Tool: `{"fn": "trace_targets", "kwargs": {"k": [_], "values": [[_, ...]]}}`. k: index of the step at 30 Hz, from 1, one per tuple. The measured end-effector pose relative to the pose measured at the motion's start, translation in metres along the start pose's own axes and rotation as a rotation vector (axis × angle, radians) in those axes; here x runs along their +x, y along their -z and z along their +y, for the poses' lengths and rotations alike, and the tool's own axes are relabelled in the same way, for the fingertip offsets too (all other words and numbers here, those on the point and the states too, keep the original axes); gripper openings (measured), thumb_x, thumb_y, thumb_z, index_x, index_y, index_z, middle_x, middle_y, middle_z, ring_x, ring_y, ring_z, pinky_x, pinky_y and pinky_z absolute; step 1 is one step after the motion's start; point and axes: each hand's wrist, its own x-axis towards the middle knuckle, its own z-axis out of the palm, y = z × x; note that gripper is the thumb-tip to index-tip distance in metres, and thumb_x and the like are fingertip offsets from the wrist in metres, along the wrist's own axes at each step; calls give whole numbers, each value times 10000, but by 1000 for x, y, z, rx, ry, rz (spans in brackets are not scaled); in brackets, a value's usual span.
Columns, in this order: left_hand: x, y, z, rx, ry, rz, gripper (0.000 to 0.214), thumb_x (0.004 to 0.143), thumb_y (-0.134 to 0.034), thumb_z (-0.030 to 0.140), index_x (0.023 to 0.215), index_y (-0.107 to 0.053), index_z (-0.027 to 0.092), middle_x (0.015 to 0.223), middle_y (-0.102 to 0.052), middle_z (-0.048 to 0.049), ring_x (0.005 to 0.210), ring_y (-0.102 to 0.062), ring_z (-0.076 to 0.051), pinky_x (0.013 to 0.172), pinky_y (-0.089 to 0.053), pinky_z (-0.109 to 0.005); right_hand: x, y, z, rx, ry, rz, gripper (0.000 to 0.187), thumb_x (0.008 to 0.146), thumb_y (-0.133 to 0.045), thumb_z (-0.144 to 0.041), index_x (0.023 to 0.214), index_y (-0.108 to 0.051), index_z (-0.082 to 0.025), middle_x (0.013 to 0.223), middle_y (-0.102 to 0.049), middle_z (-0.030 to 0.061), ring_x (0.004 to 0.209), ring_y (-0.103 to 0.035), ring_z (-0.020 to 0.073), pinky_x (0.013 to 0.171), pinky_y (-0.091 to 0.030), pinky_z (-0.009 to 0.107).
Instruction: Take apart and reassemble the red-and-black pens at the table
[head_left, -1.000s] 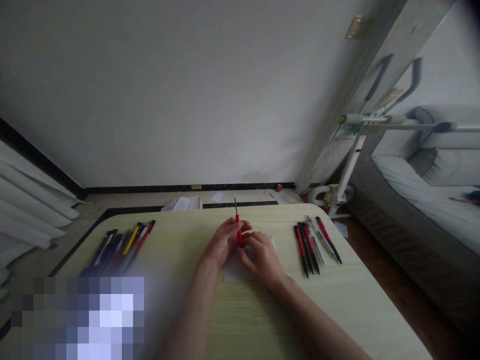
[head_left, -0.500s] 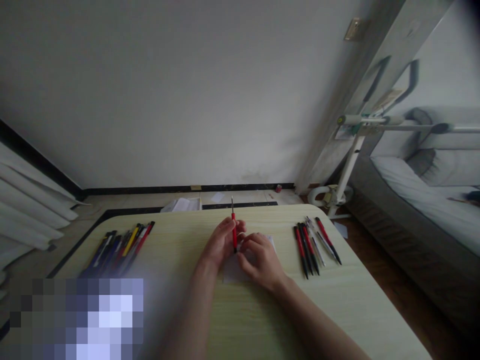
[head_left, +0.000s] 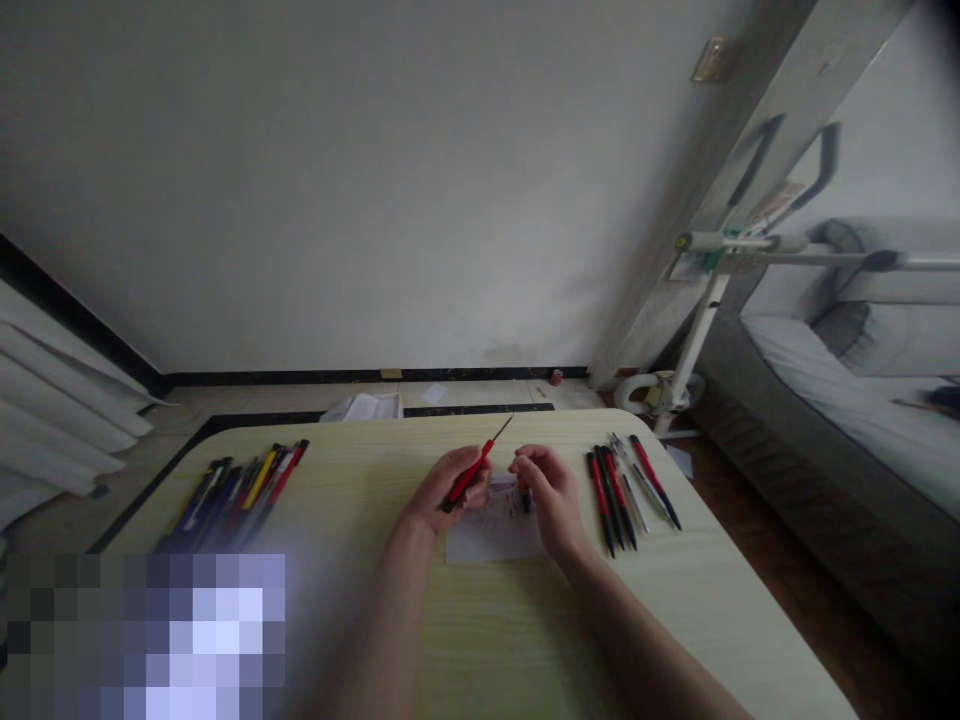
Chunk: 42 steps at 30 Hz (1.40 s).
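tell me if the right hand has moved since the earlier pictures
Yes, the right hand has moved rightward, closer to the red-and-black pens on the table.

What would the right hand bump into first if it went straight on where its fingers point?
Likely the red pen in the left hand, near its thin tip; depth is unclear, so the right hand might pass above it.
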Motion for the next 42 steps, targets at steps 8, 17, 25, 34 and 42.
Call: {"fn": "trace_targets", "kwargs": {"k": [8,17,25,34,42], "values": [[-4,0,2,93,131,-102,287,741,-572,399,688,-545,118,459,-425,43,314,-330,-25,295,-201,-145,1,-2,5,117,-92,-39,195,746,-598,-339,860,-580,-181,666,-533,-15,535,-439,91,487,-343,214],[-3,0,-1,153,151,-130,287,753,-562,408,714,-547,124,454,-439,43,299,-341,-33,285,-219,-147,3,2,5,111,-114,-56,189,727,-621,-355,744,-580,-172,572,-444,-31,502,-402,90,456,-328,210],[-3,0,-1,144,160,-98,283,749,-563,402,706,-546,123,459,-440,44,300,-335,-33,282,-213,-150,1,1,3,125,-117,-80,186,738,-608,-352,767,-586,-169,591,-473,-24,513,-420,88,471,-350,209],[-3,-3,0,181,191,-63,301,727,-588,416,701,-557,118,445,-446,41,291,-322,-29,281,-202,-152,2,5,0,85,-84,-70,176,732,-614,-343,715,-574,-173,584,-471,-24,525,-426,97,481,-356,215],[1,0,-3,77,39,-2,293,743,-567,426,754,-564,132,502,-478,28,370,-424,-58,353,-306,-175,0,4,0,-66,32,-79,132,755,-590,-305,799,-587,-181,702,-565,-1,600,-485,113,549,-385,236]]}}
